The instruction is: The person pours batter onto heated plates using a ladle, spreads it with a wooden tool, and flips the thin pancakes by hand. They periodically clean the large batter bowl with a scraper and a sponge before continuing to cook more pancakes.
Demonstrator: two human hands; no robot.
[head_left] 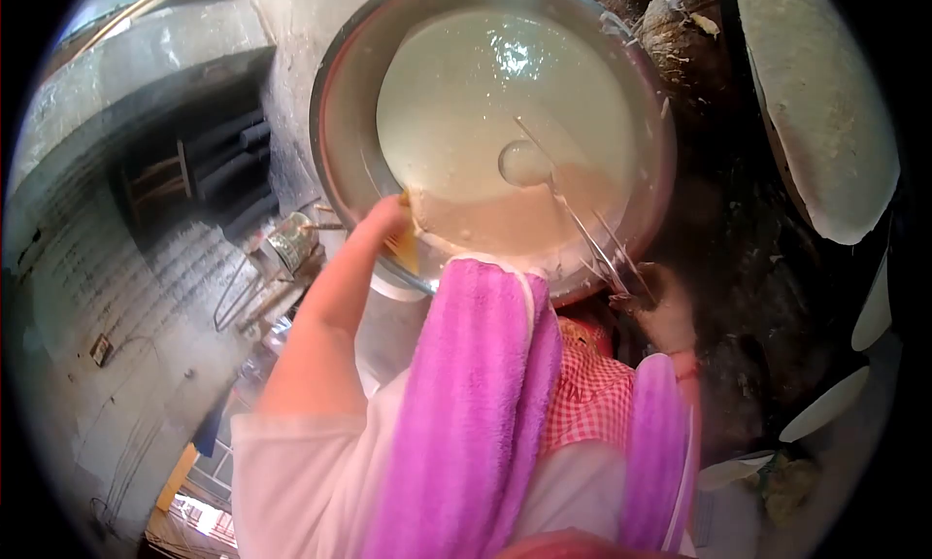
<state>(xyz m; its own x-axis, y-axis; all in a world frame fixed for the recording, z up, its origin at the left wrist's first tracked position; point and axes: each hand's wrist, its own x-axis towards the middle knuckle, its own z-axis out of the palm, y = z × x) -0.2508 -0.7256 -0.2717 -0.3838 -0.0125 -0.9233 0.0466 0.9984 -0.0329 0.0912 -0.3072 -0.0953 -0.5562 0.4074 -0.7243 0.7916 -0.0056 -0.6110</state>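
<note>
Milky liquid (466,112): grips yellow piece (406,253) at near-left edge with left hand (388,217), holds thin sticks (586,236) over near side in right hand (666,314). Lies inside wide metal pot (330,93). Seems surface work; probably needs steady control next.
</note>
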